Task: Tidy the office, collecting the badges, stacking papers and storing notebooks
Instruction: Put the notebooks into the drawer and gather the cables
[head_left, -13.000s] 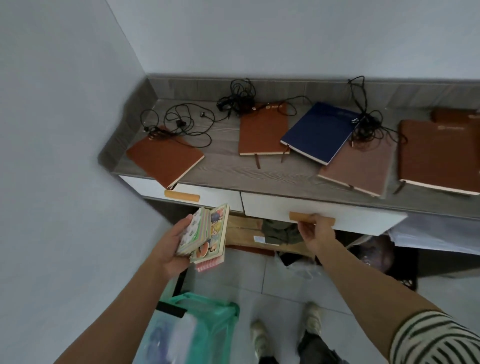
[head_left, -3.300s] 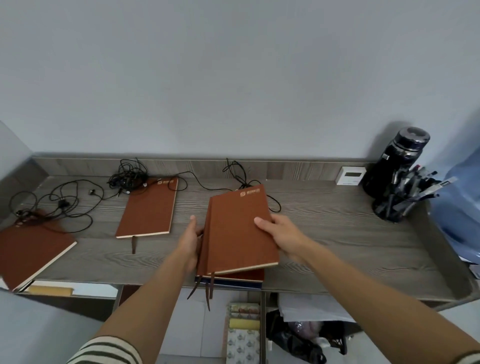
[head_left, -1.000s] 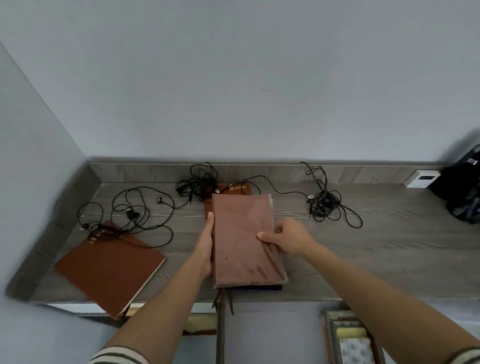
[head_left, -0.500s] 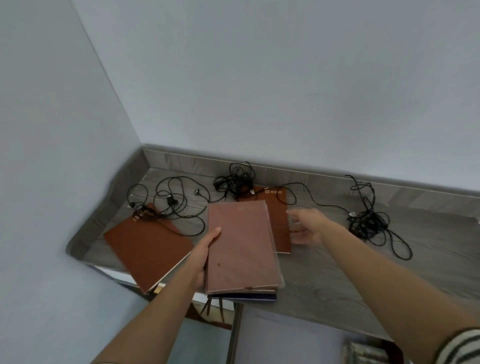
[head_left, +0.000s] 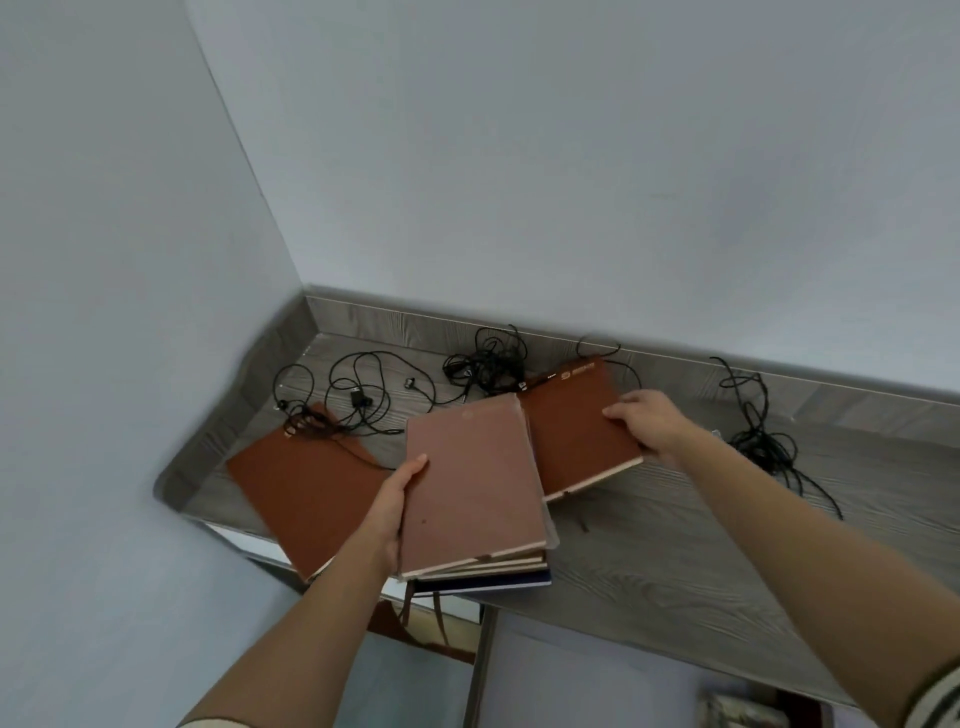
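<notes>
In the middle of the frame the left hand (head_left: 390, 514) holds a stack of notebooks (head_left: 474, 493) at its left edge, with the thumb on the pale reddish top cover and the other fingers hidden below. The stack sits over the front edge of the grey wooden desk (head_left: 675, 561) – a dark blue cover shows at the very bottom, and two brown ribbon markers hang down from it.

To the right of the stack, the right hand (head_left: 647, 423) grips a brown notebook (head_left: 576, 431) by its right edge; the fingers are curled over the cover and closed on it. Its front right corner seems to be lifted a little off the desk, but the view is soft there and I cannot be sure. Its left part goes under the stack.

At the left of the desk lies another brown notebook (head_left: 306, 488), flat, with its near corner past the desk edge. Thin black cables (head_left: 358, 400) lie in loops behind it, one tangle (head_left: 488, 364) sits near the back wall, and another bundle (head_left: 763, 441) lies at the right – apart from the notebooks.
</notes>
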